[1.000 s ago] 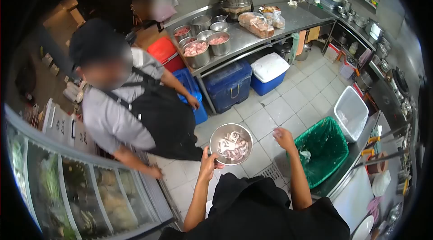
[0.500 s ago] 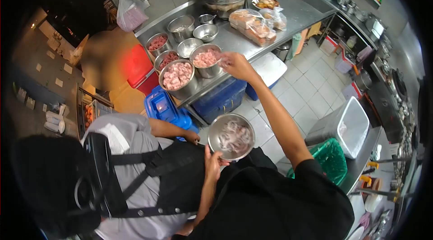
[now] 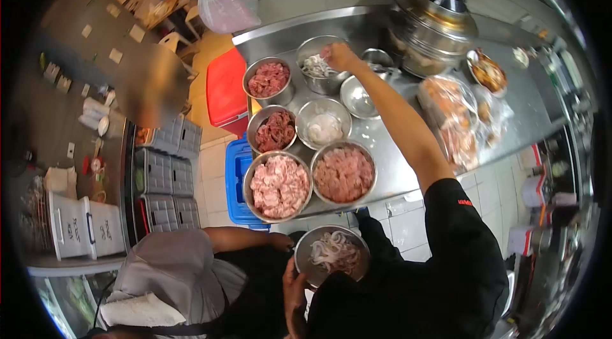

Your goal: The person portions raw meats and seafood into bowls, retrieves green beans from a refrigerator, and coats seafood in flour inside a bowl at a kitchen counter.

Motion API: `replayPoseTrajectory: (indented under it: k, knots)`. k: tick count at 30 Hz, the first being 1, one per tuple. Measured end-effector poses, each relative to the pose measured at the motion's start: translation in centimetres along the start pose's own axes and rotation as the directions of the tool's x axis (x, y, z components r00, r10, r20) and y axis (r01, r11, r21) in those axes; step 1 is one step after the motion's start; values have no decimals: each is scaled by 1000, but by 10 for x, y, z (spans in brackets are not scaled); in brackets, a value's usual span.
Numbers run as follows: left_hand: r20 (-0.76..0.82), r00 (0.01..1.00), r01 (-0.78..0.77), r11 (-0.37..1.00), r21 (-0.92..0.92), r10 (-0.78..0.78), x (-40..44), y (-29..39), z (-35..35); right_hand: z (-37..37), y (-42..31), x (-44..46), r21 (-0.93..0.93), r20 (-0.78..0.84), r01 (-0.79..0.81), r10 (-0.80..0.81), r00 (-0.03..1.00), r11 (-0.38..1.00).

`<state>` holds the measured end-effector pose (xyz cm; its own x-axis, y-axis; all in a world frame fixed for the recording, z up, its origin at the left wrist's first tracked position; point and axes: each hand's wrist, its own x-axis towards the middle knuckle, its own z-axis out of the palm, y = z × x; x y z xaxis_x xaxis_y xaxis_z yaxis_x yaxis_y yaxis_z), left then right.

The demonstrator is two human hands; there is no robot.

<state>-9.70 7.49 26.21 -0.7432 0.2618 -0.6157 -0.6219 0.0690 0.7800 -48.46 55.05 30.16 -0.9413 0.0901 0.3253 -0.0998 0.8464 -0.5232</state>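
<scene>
My left hand [image 3: 296, 288] grips the rim of a steel bowl [image 3: 305, 269], held close to my body. Pale, curled strips that look like squid [image 3: 335, 251] lie inside it. My right hand [image 3: 340, 58] reaches over the steel table to the rim of a deep steel pot [image 3: 326, 86]. White strips [image 3: 315, 66] show in that pot, just left of my fingers, which are blurred and partly hidden. Nearby stand an upright steel bowl with white contents [image 3: 324, 127] and a shiny steel bowl [image 3: 359, 97] under my forearm.
Pots of dark red meat [image 3: 275, 131], pale pink chunks [image 3: 280, 186] and pink pieces [image 3: 344, 174] line the near table. Bagged bread [image 3: 446, 109] and a large steel cooker [image 3: 433, 26] stand right. A co-worker in a grey shirt [image 3: 172, 262] is at my left.
My right hand has moved from the pink meat pot to the deep pot at the back. My view has turned and come nearer the table. My left hand still holds the bowl.
</scene>
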Motion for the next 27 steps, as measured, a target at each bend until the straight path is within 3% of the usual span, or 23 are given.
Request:
replayPoseTrajectory:
  k: [1, 2, 3, 5, 10, 12, 13, 14, 15, 16, 18, 20, 22, 23, 25, 27]
  knots:
    - [-100, 992, -99, 968, -229, 78, -40, 27, 38, 14, 8, 19, -103, 56, -62, 68, 996, 993]
    - [-143, 980, -172, 949, -266, 137, -34, 32, 41, 24, 17, 32, -117, 190, 28, -6, 982, 993]
    - [-176, 981, -132, 945, -299, 82, -43, 76, 65, 35, 19, 42, -102, 206, 47, -25, 978, 994]
    - [-299, 949, -177, 949, -259, 95, -37, 104, 80, 66, 35, 58, -421, 301, 128, 5, 954, 898]
    - [-420, 890, -318, 902, -294, 177, -16, 131, 96, 71, 62, 86, -350, 382, 203, -59, 922, 914]
    - [-457, 871, -316, 919, -234, 183, -6, 135, 94, 62, 90, 110, -227, 509, 423, -263, 819, 878]
    - [-445, 878, -290, 935, -204, 175, 0, 136, 90, 48, 85, 110, -225, 515, 428, -266, 815, 875]
    - [-447, 873, -290, 945, -154, 195, 4, 148, 90, 20, 74, 106, -6, 440, 257, -228, 869, 967]
    - [-448, 867, -294, 950, -106, 218, 9, 160, 91, -5, 62, 105, 226, 377, 83, -166, 911, 971]
    - [-471, 862, -252, 964, -81, 186, 18, 167, 89, -23, 58, 107, 221, 382, 97, -178, 907, 970]
    - [-514, 849, -163, 986, -37, 121, 34, 181, 85, -49, 47, 113, 575, 465, -55, -271, 843, 817]
    - [-482, 835, -290, 957, 27, 267, 52, 201, 91, -87, -5, 103, 623, 523, -181, -234, 819, 761]
    - [-469, 848, -301, 953, -43, 247, 80, 203, 86, -114, -52, 88, 785, 432, -71, -462, 775, 615]
    - [-455, 852, -325, 943, -70, 260, 94, 200, 77, -120, -89, 77, 669, 494, -110, -330, 804, 735]
    - [-400, 851, -415, 902, -118, 339, 112, 212, 71, -113, -138, 56, 808, 418, -14, -557, 718, 589]
    - [-438, 844, -405, 903, -142, 310, 109, 231, 70, -103, -196, 30, 718, 544, 163, -692, 475, 677]
